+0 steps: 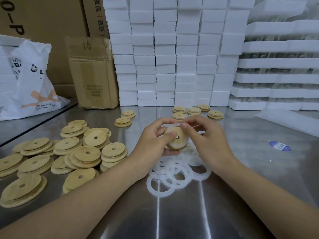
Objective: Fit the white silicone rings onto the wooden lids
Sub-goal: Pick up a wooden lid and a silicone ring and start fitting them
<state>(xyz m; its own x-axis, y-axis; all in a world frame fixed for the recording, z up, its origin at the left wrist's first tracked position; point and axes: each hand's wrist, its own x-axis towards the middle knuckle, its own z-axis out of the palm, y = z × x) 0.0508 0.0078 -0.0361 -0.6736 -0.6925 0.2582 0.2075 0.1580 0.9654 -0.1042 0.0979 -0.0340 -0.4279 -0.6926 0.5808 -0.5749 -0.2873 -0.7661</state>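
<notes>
Ring seating in progress: one lid held in both hands above the table

The left hand (151, 140) grips the wooden lid (180, 132) from its left edge, fingers curled behind it and thumb pressed on the face beside the centre hole. The lid is tilted with its face toward the person and is clear of the table (172, 213). The right hand (207, 140) pinches the white silicone ring (175, 125) at the lid's upper edge, where the ring stands proud of the wood. Along the lower edge the ring appears to lie against the lid. The unseated part therefore lies at the top, directly under the right fingertips, so the right hand is best placed to press it home. Loose rings (160, 185) lie directly below the hands. Unfitted lids (86, 152) are piled to the left, nearer the left hand.
</notes>
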